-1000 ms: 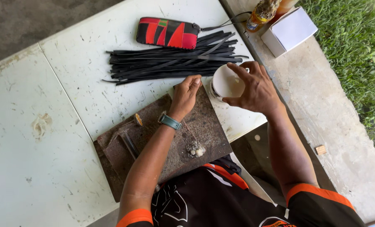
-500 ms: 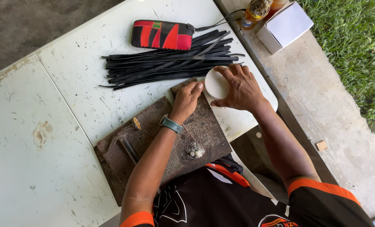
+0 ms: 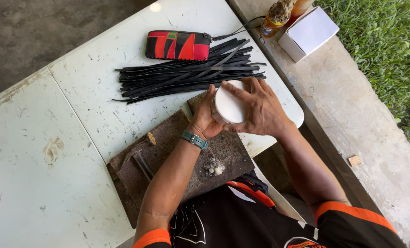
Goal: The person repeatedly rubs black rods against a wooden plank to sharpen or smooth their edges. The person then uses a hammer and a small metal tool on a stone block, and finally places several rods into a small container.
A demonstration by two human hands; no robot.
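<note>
A round white container with a white lid (image 3: 228,106) sits between both my hands, just above a rusty brown metal plate (image 3: 168,156). My left hand (image 3: 204,120), with a green watch on its wrist, grips the container's side from the left. My right hand (image 3: 260,108) lies over the lid, fingers spread across its top and right side. Just beyond the hands lies a bundle of several black strips (image 3: 186,73).
A red, black and green pouch (image 3: 177,46) lies behind the strips on the white table (image 3: 67,138). A white box (image 3: 308,32) and a bottle (image 3: 276,18) stand on the concrete ledge (image 3: 352,119) at right, with grass beyond. Small debris (image 3: 214,167) sits on the plate.
Both hands have closed in on the white container and brought it lower, toward the plate; the right hand now covers its lid.
</note>
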